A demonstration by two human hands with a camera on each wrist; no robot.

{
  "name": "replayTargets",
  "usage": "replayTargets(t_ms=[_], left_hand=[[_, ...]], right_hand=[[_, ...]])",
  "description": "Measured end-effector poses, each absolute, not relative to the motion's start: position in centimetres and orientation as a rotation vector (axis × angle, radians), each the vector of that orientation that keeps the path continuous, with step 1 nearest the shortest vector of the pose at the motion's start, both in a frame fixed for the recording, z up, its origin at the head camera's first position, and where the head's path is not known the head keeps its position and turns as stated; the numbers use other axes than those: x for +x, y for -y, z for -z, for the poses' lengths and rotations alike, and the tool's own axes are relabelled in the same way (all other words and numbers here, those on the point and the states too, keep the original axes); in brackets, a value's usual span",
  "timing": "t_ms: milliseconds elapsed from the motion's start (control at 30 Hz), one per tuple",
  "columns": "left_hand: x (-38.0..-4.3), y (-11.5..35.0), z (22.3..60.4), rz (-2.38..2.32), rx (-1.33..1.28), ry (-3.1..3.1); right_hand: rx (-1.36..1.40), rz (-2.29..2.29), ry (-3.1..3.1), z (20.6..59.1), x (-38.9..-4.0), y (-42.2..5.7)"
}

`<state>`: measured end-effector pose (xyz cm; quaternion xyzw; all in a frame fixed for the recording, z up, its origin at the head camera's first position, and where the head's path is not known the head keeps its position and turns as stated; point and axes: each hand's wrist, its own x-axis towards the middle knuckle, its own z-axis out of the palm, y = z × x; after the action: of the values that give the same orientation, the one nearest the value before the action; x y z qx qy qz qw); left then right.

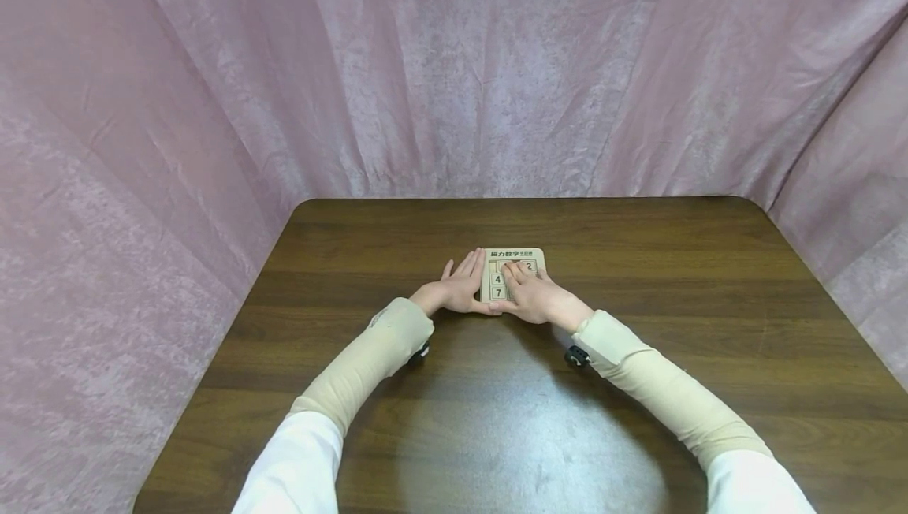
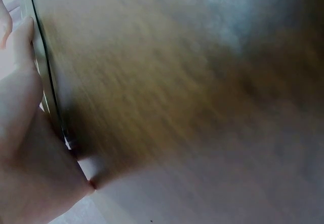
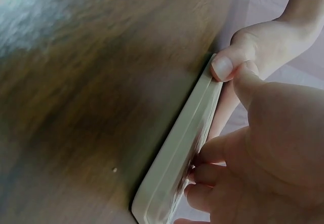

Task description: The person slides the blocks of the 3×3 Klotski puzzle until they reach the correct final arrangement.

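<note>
A pale wooden sliding number puzzle lies flat on the table, with dark characters along its far edge. Tiles 4, 7 and 2 are readable; the right hand covers others. My left hand lies along the puzzle's left side, fingers straight, its thumb at the near left corner. Across the tiles rests my right hand, fingertips touching them and thumb reaching the near edge beside the left thumb. In the right wrist view, the puzzle's side shows below the right fingers.
The brown wood-grain table has rounded far corners and a bright glare near its front. Pink curtains hang behind it and at both sides. Dark wrist devices sit under the beige sleeves.
</note>
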<state>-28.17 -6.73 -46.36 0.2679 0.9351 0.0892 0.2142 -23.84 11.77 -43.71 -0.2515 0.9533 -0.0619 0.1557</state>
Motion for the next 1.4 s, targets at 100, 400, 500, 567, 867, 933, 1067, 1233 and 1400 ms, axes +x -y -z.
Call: replayTargets(t_ms=[100,400,500,567,867,933,1067,1233,1400], left_hand=[[-28.1,6.8,46.3,-0.253,0.747,-2.598],[-28.2,6.8,46.6,-0.243,0.754,-2.608],[-28.1,6.8,46.5,-0.248,0.749,-2.599],[-28.1,6.8,46.5,-0.247,0.746,-2.597],[-28.0,6.7,46.1,-0.244,0.741,-2.594],[-28.1,6.8,46.2,-0.238,0.744,-2.596],[-28.1,6.8,46.3,-0.240,0.748,-2.599],[-28.2,6.8,46.5,-0.242,0.748,-2.606],[-28.3,6.8,46.6,-0.248,0.741,-2.599]], right_hand=[[-0.718,0.165,-2.732,43.7,-23.9,-11.6],[-0.697,0.169,-2.736,44.0,-24.1,-11.0],[-0.690,0.169,-2.731,44.1,-24.0,-10.9],[-0.697,0.171,-2.730,44.2,-24.0,-10.8],[-0.711,0.183,-2.717,44.0,-24.0,-10.5],[-0.717,0.183,-2.717,44.0,-24.1,-10.7],[-0.747,0.202,-2.728,44.1,-24.0,-11.1],[-0.748,0.209,-2.724,43.9,-23.9,-11.8],[-0.723,0.213,-2.747,43.8,-23.8,-12.6]])
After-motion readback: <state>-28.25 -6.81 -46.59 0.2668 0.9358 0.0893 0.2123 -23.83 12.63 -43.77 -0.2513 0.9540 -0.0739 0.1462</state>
